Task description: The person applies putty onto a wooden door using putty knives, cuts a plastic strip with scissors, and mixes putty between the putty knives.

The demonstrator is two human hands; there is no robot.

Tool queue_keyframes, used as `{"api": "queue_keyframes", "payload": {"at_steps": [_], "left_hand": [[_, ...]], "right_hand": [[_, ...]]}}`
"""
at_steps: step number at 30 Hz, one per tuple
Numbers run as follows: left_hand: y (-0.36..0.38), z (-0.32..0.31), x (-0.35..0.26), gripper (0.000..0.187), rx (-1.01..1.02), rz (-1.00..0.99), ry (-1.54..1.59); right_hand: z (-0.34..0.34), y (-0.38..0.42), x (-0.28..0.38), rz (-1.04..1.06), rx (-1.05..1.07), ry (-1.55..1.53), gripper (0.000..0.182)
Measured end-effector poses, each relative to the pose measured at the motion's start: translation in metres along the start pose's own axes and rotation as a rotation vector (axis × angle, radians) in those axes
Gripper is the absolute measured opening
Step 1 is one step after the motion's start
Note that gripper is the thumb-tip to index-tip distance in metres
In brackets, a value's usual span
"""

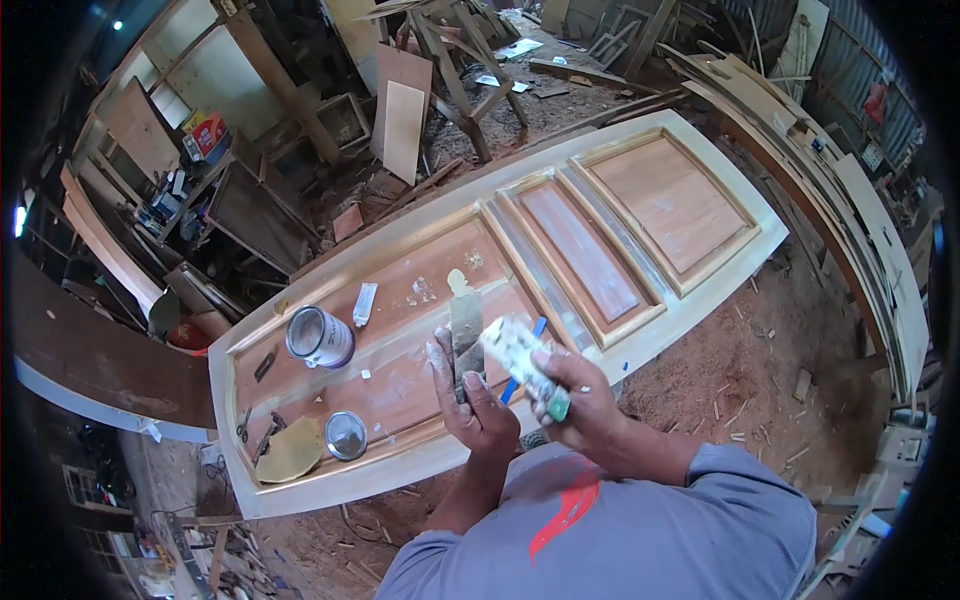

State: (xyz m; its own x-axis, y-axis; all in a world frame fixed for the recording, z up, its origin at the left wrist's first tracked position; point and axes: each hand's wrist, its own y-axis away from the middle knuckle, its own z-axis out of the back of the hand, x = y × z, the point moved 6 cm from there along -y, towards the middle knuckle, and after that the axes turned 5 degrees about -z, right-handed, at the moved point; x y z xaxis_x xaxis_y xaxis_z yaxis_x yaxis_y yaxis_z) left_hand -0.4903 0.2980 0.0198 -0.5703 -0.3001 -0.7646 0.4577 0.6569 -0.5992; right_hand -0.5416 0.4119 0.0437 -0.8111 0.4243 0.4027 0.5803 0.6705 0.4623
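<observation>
My left hand [478, 415] is closed around a flat, grey, smeared blade like a putty knife [466, 325], with a dab of cream putty [457, 281] at its far end. White residue coats the fingers. Just to the right, my right hand [582, 398] grips a crumpled white tube [515, 348] with a green end [558, 404] near the palm; the tube is slightly blurred. Both hands are above a panelled wooden door [690, 135] lying flat. A blue strip [524, 360] shows beneath the tube.
On the door are an open can [320, 338], a round lid [346, 436], another white tube [365, 304], a yellowish flat piece [290, 452] and small tools [265, 366]. Long boards [800, 150] lean at right. A wooden trestle [465, 75] stands behind; shavings cover the floor [720, 370].
</observation>
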Motion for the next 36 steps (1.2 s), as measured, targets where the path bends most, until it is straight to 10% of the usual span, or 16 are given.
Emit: {"api": "queue_keyframes", "payload": {"at_steps": [36], "left_hand": [[0.008, -0.023, -0.017, 0.056, 0.012, 0.276, 0.406]], "right_hand": [[0.031, -0.010, 0.018, 0.200, 0.038, 0.056, 0.027]]}}
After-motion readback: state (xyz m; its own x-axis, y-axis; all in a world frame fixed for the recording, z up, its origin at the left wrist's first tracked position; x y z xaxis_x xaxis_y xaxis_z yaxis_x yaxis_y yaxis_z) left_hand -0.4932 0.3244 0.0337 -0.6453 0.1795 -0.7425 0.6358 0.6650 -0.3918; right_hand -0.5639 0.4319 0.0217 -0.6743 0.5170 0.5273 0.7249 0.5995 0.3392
